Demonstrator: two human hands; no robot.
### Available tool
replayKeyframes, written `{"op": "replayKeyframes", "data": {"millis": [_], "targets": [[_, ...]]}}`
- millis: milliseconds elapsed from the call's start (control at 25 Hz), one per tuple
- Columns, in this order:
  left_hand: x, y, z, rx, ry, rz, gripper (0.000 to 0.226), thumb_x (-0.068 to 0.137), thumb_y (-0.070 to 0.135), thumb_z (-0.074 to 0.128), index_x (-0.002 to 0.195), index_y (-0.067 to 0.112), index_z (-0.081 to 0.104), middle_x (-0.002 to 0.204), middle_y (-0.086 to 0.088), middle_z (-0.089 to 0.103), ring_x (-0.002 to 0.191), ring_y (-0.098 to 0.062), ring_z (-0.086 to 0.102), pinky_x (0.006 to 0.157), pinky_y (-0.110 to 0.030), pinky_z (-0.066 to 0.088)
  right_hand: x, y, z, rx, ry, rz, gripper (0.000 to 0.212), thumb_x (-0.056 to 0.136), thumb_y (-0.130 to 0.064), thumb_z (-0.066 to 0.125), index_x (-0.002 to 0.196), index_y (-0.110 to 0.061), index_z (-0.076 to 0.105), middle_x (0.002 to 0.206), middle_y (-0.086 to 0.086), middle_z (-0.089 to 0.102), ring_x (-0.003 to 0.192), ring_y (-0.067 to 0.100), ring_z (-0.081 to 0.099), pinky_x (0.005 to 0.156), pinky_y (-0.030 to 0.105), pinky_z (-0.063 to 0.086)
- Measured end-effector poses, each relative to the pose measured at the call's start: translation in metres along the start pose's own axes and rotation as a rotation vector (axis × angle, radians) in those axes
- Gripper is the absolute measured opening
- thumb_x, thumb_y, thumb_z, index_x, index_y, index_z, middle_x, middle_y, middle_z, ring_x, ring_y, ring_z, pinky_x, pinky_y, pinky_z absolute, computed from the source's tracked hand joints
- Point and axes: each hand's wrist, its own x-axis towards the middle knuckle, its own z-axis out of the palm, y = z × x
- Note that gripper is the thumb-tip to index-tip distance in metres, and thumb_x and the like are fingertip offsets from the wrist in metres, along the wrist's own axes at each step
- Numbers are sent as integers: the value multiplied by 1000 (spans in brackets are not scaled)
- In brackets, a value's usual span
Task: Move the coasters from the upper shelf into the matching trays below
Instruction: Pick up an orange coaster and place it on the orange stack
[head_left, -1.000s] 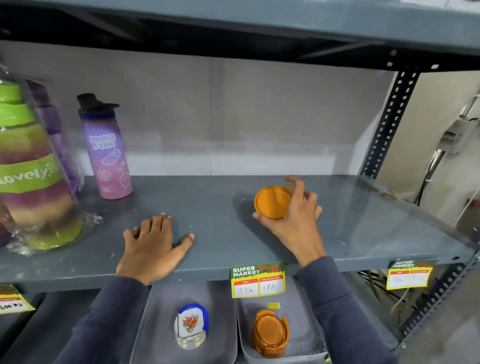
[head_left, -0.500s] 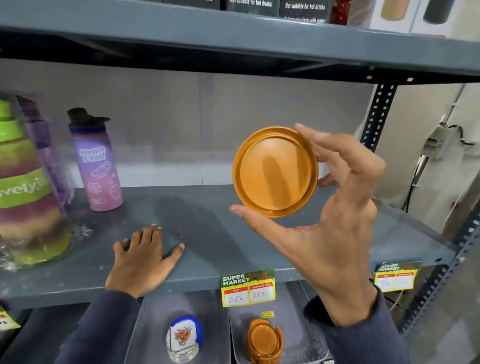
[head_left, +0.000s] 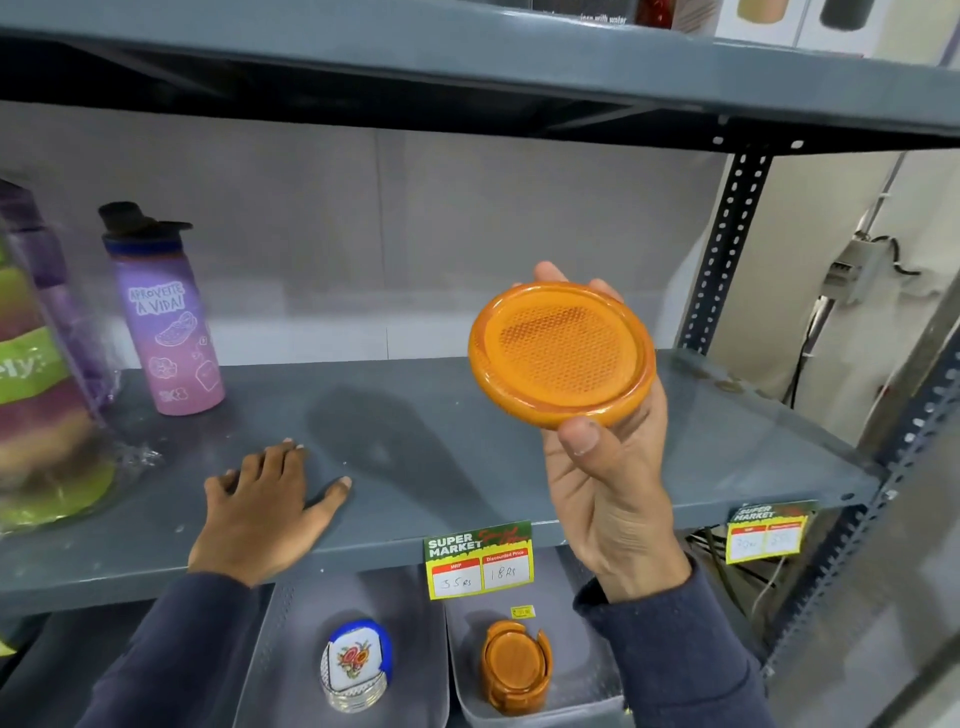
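A purple water bottle with a black cap stands upright near the back left of the gray shelf. A big striped bottle in clear wrap stands at the left edge, just beside it. A green and yellow price tag hangs on the front edge. Another price tag hangs near the front right corner.

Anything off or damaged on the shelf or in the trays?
Nothing stands out. The right hand holds an intact round orange plastic coaster; the left hand rests flat on the grey metal shelf. The purple water bottle stands upright.
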Motion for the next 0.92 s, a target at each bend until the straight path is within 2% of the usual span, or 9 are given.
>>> {"op": "replayKeyframes", "data": {"millis": [200,360,520,680,800,920], "targets": [[0,0,0,-5,0,0,76,89,71,30,145,20,40,156,3,35,142,-21,31,108,-47,23,-8,2,-3,-30,54,66,85,67,-32,94,132,-14,43,125,-10,72,116,6,68,93,19,55],[1,-1,1,4,0,8,75,90,70,30,142,18,42,155,0,37,141,-25,33,107,-49,24,-33,8,-20,-80,30,111,93,66,-35,95,135,-10,38,147,8,58,131,20,59,99,29,53],[3,-2,4,10,4,18,75,90,69,31,140,15,44,153,-5,40,138,-29,36,107,-51,25,-88,25,-52,-165,39,243,89,68,-35,94,136,-13,40,153,14,53,137,25,56,103,30,51],[4,-4,6,-7,9,33,77,90,71,31,140,15,44,150,-8,42,136,-31,37,106,-53,24,-154,51,-97,-212,170,421,90,67,-30,96,138,-12,43,151,18,54,136,28,56,101,29,52],[4,-5,4,-11,16,35,85,84,75,24,140,15,44,148,-9,43,135,-32,37,104,-53,24,-200,72,-130,-283,276,544,88,67,-27,96,138,-13,45,147,14,59,129,22,62,98,26,53],[4,-4,4,-7,15,35,88,81,76,21,138,14,44,147,-10,43,134,-32,37,104,-53,25,-232,95,-162,-347,338,667,84,68,-26,96,137,-17,48,144,11,62,131,27,61,100,27,53]]}}
